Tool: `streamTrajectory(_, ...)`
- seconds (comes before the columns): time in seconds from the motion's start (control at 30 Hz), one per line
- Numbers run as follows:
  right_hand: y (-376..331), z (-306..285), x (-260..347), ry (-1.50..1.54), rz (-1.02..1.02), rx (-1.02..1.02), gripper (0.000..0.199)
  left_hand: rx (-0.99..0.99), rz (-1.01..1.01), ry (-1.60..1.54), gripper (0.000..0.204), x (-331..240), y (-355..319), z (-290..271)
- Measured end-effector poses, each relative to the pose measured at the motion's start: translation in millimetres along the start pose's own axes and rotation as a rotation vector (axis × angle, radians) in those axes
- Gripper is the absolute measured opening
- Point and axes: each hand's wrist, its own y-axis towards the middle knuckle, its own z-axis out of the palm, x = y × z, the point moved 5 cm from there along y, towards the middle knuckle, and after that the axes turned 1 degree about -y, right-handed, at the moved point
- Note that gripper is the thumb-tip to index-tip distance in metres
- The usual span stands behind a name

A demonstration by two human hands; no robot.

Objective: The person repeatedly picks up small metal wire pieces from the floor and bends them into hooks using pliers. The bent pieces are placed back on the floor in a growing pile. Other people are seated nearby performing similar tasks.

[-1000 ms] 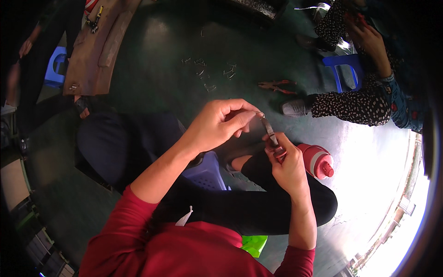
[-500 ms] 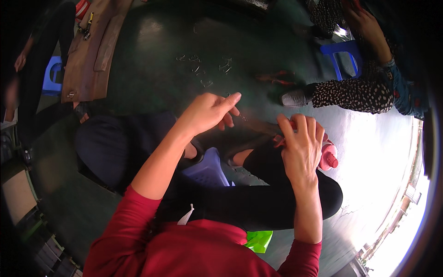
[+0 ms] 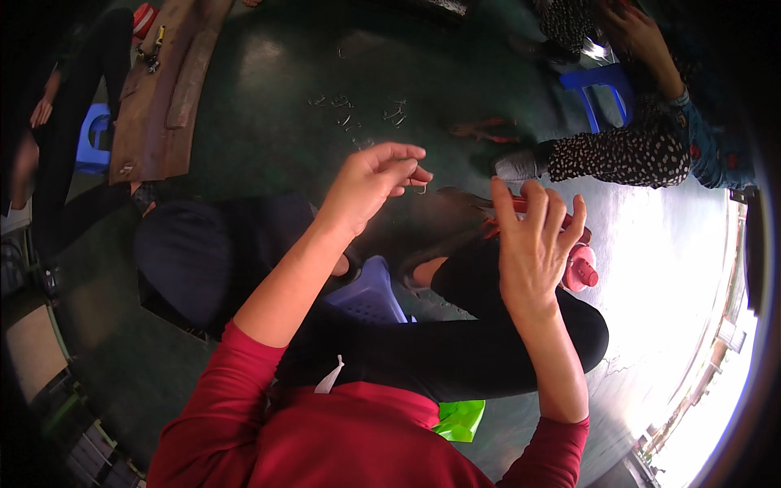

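Over the middle of the floor, my left hand pinches a small curved piece of shiny metal wire between its fingertips. To its right, my right hand holds red-handled pliers, fingers lifted and spread over the handles. The dark jaws point left toward my left hand, apart from the wire piece. My palm and fingers hide much of the handles. Beyond my hands, several similar thin wire pieces lie scattered on the dark green floor.
More red-handled pliers lie on the floor ahead. A pink bottle stands beside my right knee. Wooden planks are at far left. A person in spotted trousers sits at right near a blue stool; another sits at left.
My left hand has risen slightly, its fingers now extended further. The right hand's fingers have spread and lifted off the pliers' handles somewhat, and the pliers have shifted up slightly.
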Motion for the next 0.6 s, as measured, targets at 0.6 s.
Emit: streamTrajectory(0.6, -13, 31, 11, 0.778, 0.116, 0.353, 0.050, 0.008, 0.247, 0.098, 0.015, -31, -5, -8)
